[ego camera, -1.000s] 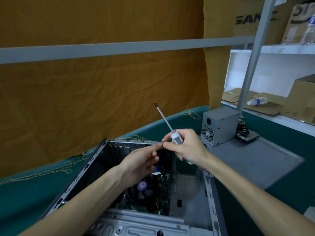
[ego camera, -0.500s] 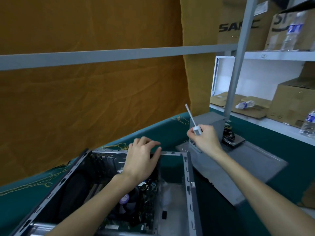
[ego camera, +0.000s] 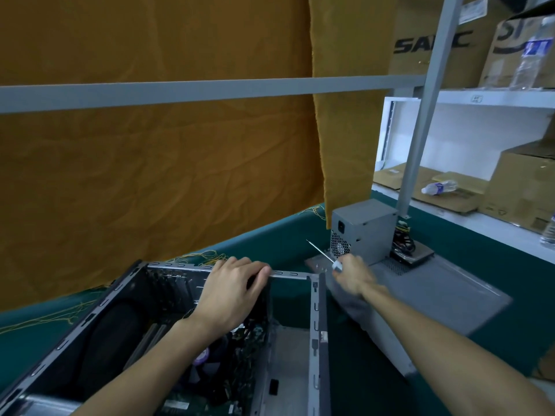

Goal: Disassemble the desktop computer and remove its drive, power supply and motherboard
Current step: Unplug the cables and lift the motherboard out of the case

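The power supply point(ego camera: 362, 229) is already out of the computer case point(ego camera: 318, 310); it stands on the removed side panel point(ego camera: 444, 292) at 2 o'clock from the case, its cable bundle trailing behind it. A flat dark unit point(ego camera: 416, 255) lies just beside it on the same panel — probably the drive, though motion blur and distance prevent confirmation. The motherboard point(ego camera: 240, 370) remains inside the open case, with the purple-hubbed cooler fan point(ego camera: 201, 357) seated on it. By this judgement, two of three removals are complete and the board is outstanding.

The left hand point(ego camera: 231, 292) rests over the far top rail of the case at 12 o'clock, fingers curled around the metal edge, steadying the chassis. The right hand point(ego camera: 353, 276) is clear of the case at 1 o'clock, above the near corner of the side panel, fingers closed around the handle of a screwdriver point(ego camera: 322, 255) whose shaft points up and to 10 o'clock.

The case sits on a green table cover point(ego camera: 285, 238) with loose yellow threads point(ego camera: 195, 256) at 11 o'clock. An orange curtain point(ego camera: 150, 160) hangs behind. A shelf point(ego camera: 450, 211) at 3 o'clock carries cardboard boxes point(ego camera: 522, 187) and a water bottle point(ego camera: 438, 187).

Obstructions — cabling and expansion-slot hardware crowd the board, and the left forearm covers part of it.
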Demonstrator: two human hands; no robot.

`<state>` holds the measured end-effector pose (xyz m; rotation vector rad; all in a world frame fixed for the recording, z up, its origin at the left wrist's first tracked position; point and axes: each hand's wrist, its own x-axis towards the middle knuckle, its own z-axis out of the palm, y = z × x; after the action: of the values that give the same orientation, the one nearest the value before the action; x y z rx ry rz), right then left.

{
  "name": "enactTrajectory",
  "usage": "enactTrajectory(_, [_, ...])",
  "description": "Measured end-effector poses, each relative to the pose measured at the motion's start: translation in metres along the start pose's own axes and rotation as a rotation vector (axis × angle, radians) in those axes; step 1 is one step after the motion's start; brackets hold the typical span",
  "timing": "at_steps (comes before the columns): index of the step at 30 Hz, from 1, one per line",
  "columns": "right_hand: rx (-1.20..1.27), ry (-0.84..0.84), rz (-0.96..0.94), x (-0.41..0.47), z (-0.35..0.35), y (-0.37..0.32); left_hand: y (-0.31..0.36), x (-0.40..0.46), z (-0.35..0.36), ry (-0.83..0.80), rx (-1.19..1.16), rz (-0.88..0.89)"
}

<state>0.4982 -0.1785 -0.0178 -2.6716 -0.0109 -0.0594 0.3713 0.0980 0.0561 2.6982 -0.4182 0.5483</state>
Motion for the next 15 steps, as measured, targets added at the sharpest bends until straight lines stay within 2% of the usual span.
enactTrajectory(5, [0.14, 0.044, 0.014, -0.014, -0.005, 0.007, -0.002, 0.001, 0.002, -0.005, 0.014, -0.007])
enactTrajectory(8, [0.054, 0.058, -0.033, -0.034, -0.004, 0.023, -0.002, 0.001, 0.002, -0.002, 0.006, -0.006])
enactTrajectory(12, [-0.204, 0.089, -0.006, -0.057, -0.004, 0.031, -0.001, 0.001, 0.004, 0.013, -0.003, -0.009])
enactTrajectory(15, [-0.239, 0.08, 0.024, -0.062, -0.007, 0.027, -0.002, 0.0, 0.005, 0.017, -0.004, -0.009])
